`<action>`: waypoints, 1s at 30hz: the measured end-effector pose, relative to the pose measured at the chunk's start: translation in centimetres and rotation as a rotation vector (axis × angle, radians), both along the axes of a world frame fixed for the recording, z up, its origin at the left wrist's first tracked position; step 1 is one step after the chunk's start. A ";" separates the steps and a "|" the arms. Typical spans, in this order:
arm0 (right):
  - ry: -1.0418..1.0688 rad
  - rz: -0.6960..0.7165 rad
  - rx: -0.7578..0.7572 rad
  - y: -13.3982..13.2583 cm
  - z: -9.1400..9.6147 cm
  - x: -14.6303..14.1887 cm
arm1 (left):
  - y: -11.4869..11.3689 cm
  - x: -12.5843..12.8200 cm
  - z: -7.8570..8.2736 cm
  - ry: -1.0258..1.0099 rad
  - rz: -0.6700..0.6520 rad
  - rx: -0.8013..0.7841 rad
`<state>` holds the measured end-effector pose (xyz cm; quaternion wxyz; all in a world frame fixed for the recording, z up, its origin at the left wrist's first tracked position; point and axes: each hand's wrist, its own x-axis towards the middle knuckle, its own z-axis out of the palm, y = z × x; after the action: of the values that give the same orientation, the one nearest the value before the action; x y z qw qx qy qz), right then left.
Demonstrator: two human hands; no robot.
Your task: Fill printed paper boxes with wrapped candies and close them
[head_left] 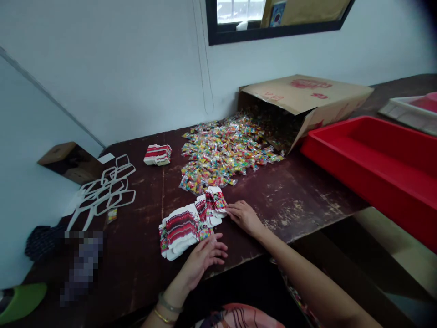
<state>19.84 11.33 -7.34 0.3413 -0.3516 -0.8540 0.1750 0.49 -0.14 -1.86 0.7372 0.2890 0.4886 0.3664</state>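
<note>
Two overlapping fanned rows of flat printed cartons lie on the dark table, a wider stack (180, 230) at left and a smaller stack (211, 205) at right. They are white with red bands and colourful prints. My left hand (206, 255) is open beside the near right corner of the wider stack, fingers apart and holding nothing. At the right end of the smaller stack, my right hand (245, 217) has its fingers closed at the edge of the end carton. Beyond the stacks spreads a pile of small clear candy packets (221, 152).
An opened cardboard box (307, 93) lies on its side behind the pile. A red tray (375, 155) is at right. Another carton stack (157, 155), white loops (109, 191), a brown box (71, 161) and one loose packet (112, 215) are at left.
</note>
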 end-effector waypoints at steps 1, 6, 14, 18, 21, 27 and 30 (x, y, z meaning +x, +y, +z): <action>0.018 0.025 -0.003 -1.1 0.2 0.2 | 0.1 -0.2 -0.2 -0.059 0.019 0.001; 0.267 0.017 -0.165 -6.4 1.5 0.4 | 1.5 0.3 -0.6 -0.362 -0.014 -0.077; 0.321 -0.156 0.189 -8.3 2.6 -1.2 | 2.3 0.1 2.5 -0.385 -0.036 -0.283; 0.143 0.023 0.130 -9.6 3.2 -1.9 | 2.2 0.1 2.8 0.058 0.197 -0.146; 0.128 -0.098 -0.003 -8.9 3.6 -1.5 | 1.4 1.1 2.0 0.311 0.096 -0.208; 0.201 0.043 -0.211 -8.3 4.2 0.6 | -0.6 2.4 1.0 0.490 -0.102 -0.126; 0.225 0.368 -0.361 -8.0 5.0 2.4 | -1.1 3.2 1.5 0.486 -0.252 -0.009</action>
<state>22.20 3.32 -2.29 0.3282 -0.2241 -0.8152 0.4213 3.69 -1.27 -0.38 0.6393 0.4238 0.6130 0.1895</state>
